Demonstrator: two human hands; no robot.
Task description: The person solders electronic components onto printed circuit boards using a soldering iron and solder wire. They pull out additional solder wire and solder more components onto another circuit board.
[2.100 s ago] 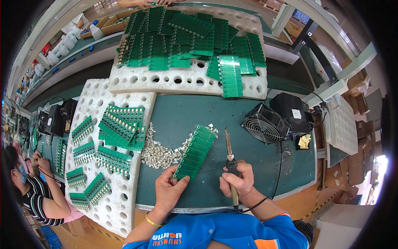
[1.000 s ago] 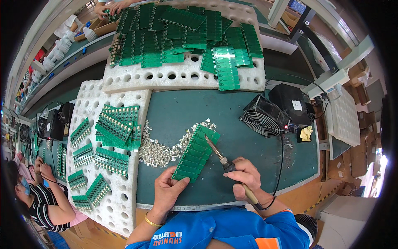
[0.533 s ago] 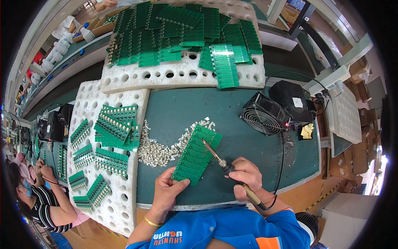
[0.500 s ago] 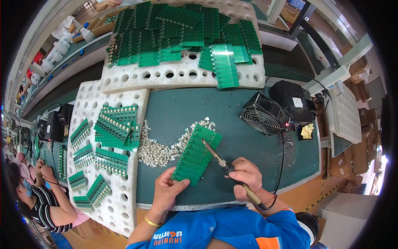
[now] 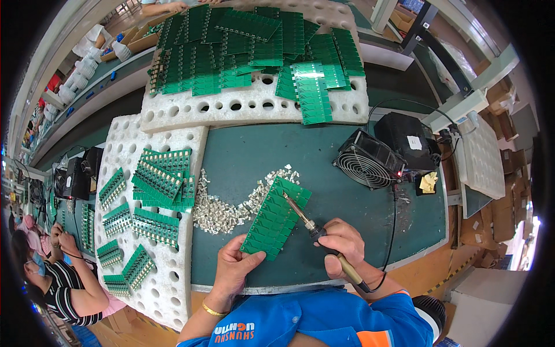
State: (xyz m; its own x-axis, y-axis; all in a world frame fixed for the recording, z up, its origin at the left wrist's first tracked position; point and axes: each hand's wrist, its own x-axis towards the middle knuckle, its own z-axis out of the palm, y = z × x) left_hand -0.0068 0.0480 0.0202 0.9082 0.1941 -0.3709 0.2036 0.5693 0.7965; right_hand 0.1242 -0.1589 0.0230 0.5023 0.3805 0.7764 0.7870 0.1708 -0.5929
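My left hand [image 5: 236, 266] grips the lower left corner of a green circuit board panel [image 5: 274, 218], thumb on top, holding it tilted above the green work mat. In my right hand [image 5: 342, 246] is a soldering iron [image 5: 347, 270], held like a pen. Its metal tip points up and left at the upper part of the panel; whether it touches the surface I cannot tell. Small whitish metal components [image 5: 222, 214] lie in a curved heap left of and behind the panel, which covers part of them.
A white foam board [image 5: 167, 289] at left carries several populated circuit boards [image 5: 155, 225]. Stacked bare panels [image 5: 254, 52] cover another foam board [image 5: 217, 115] at the back. A black fan [image 5: 370, 159] and a black box [image 5: 404, 139] stand right. Another person [image 5: 75, 289] sits far left.
The panel and the soldering iron's tip have shifted very slightly. Both my hands keep their grip.
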